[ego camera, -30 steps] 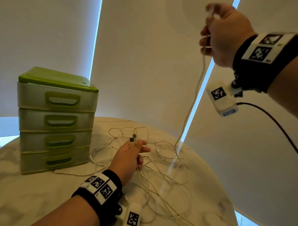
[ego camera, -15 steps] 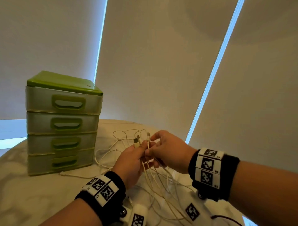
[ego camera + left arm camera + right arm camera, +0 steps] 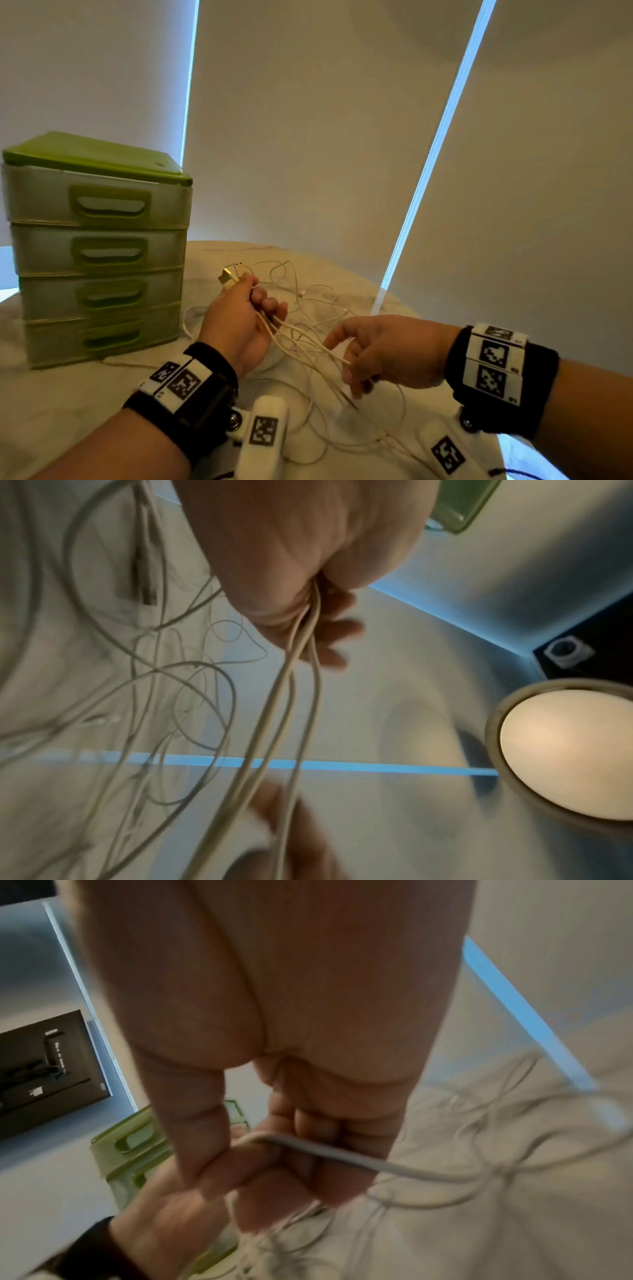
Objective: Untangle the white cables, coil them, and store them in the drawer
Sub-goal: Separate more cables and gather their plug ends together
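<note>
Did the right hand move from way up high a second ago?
Yes. The right hand came down from high above the green drawer unit to the table, now pinching the white cables.

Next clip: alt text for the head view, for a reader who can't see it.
Left hand grips several white cables near their plug ends, while the right hand pinches one strand lower down. The other cables lie tangled on a pale round table. A green four-drawer unit, all drawers closed, stands at the left.
</note>
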Tool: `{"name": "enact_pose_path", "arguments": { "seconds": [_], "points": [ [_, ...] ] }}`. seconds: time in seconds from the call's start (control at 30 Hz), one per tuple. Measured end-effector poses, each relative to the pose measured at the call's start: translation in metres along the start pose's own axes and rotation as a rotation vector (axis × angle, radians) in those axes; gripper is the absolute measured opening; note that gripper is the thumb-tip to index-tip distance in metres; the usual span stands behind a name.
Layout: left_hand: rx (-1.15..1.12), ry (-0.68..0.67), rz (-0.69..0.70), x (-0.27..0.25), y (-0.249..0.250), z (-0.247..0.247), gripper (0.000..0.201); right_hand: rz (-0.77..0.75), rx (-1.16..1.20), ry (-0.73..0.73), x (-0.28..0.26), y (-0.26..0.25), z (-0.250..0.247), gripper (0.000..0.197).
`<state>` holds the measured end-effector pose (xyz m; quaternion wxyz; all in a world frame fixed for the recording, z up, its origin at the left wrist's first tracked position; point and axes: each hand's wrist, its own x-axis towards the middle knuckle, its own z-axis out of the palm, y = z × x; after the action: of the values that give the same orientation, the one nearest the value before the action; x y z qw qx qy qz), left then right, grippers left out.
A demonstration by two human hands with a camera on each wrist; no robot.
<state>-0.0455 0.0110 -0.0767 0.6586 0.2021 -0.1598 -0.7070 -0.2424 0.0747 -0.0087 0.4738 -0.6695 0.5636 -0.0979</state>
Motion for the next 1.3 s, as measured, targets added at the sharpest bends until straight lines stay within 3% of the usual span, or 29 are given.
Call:
{"name": "enact_pose_path", "arguments": {
  "seconds": [0.07,0.13,0.27,0.37,0.43,0.5,0.57,0.6,0.67,0.7,0.8,0.93,0.97,1.07,1.1,1.2,1.3],
  "points": [
    [-0.069,-0.026,-0.023,0.005,0.009,-0.004,0.028,0.058,-0.502,0.082,-0.013,0.008,-0.014,0.026],
    [-0.119,-0.069,-0.042,0.008,0.016,-0.008,0.03,0.079,-0.918,0.266,-0.019,0.02,-0.035,0.015],
    [-0.134,-0.155,-0.081,0.006,0.021,-0.008,0.032,0.025,-0.83,0.731,-0.014,0.041,-0.075,0.017],
    [-0.097,-0.265,-0.162,-0.004,0.018,-0.005,0.032,0.062,-0.759,0.861,-0.008,0.039,-0.097,0.031],
    [-0.046,-0.327,-0.209,-0.009,0.015,-0.003,0.03,0.058,-0.553,0.857,0.001,0.031,-0.1,0.039],
    [0.007,-0.337,-0.223,-0.014,0.009,0.0,0.026,-0.017,-0.035,0.796,0.01,0.016,-0.092,0.043],
    [0.034,-0.327,-0.221,-0.014,0.003,0.001,0.023,-0.182,0.384,0.753,0.013,-0.01,-0.088,0.041],
    [0.037,-0.32,-0.22,-0.014,0.0,0.001,0.022,-0.302,0.48,0.777,0.012,-0.024,-0.09,0.036],
    [0.031,-0.306,-0.214,-0.011,-0.002,0.0,0.022,-0.483,0.393,0.83,0.008,-0.05,-0.096,0.035],
    [0.027,-0.299,-0.21,-0.01,-0.002,-0.001,0.023,-0.489,0.27,0.815,0.007,-0.057,-0.099,0.044],
    [0.019,-0.296,-0.204,-0.009,-0.002,-0.002,0.022,-0.311,0.069,0.728,0.006,-0.068,-0.102,0.07],
    [0.013,-0.294,-0.203,-0.008,-0.002,-0.001,0.023,-0.662,0.242,0.907,-0.005,-0.087,-0.11,0.042],
    [0.017,-0.291,-0.204,-0.008,-0.002,-0.002,0.025,-0.612,0.228,0.873,-0.006,-0.088,-0.11,0.039],
    [0.053,-0.274,-0.204,-0.01,-0.003,-0.004,0.028,-0.185,0.117,0.662,-0.002,-0.072,-0.099,0.062],
    [0.074,-0.261,-0.199,-0.01,-0.003,-0.004,0.028,-0.175,0.17,0.632,-0.002,-0.069,-0.096,0.065],
    [0.163,-0.23,-0.128,-0.01,-0.007,-0.003,0.023,-0.4,0.438,0.565,-0.01,-0.078,-0.08,0.051],
    [0.289,-0.237,-0.039,-0.015,-0.01,0.0,0.016,-0.452,0.448,0.38,-0.01,-0.081,-0.051,0.011]
  ]
}}
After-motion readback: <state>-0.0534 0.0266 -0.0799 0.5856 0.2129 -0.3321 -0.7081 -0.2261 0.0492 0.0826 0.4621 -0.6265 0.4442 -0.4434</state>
